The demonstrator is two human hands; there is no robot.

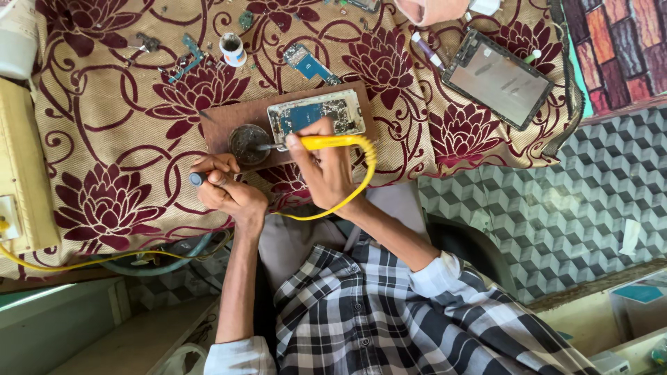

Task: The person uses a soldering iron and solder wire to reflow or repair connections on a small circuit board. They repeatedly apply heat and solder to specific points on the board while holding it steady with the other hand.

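My right hand (326,170) grips a yellow soldering iron (330,142) with a yellow cord. Its metal tip reaches left into a small round dark tin (248,144). The tin sits on a brown wooden board (222,117), beside an opened phone (316,114) whose blue circuit board is exposed. My left hand (226,187) rests just below the board at the table's edge. Its fingers are closed on a thin tool with a rounded grey-blue end (197,178).
A maroon floral cloth (104,139) covers the table. On it lie a second opened device (499,78) at the right, a loose blue circuit board (309,64), a small white pot (232,48), and scattered small parts. A pale yellow box (21,167) stands at the left.
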